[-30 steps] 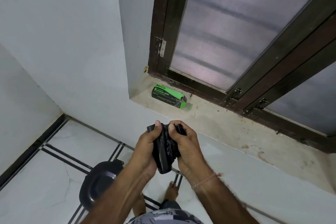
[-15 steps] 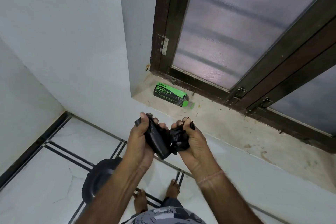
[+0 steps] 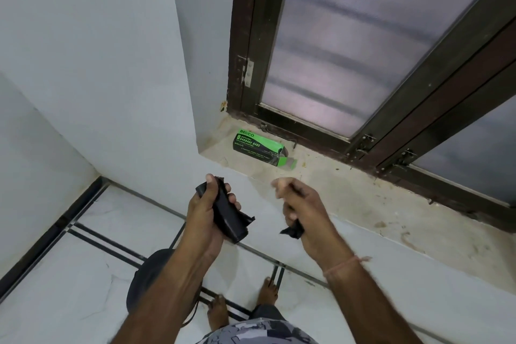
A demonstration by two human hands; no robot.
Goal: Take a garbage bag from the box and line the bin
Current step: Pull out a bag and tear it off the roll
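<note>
Below the box (image 3: 259, 149), left hand (image 3: 205, 212) grips the bag roll (image 3: 231, 223), right hand (image 3: 305, 209) clenches one bag (image 3: 292, 231) — apparently separated; next, shake it open over the bin (image 3: 143, 283).

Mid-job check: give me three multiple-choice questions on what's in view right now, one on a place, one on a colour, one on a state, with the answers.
1. Where is the green box? A. on the floor B. on the window ledge C. on a chair
2. What colour is the bin? A. black B. green C. white
3. The bag roll in the left hand and the bag piece in the right hand are: A. joined B. apart C. both dropped

Answers: B, the box lies on the ledge; A, the bin's visible side is black; B, a gap shows between them.
</note>
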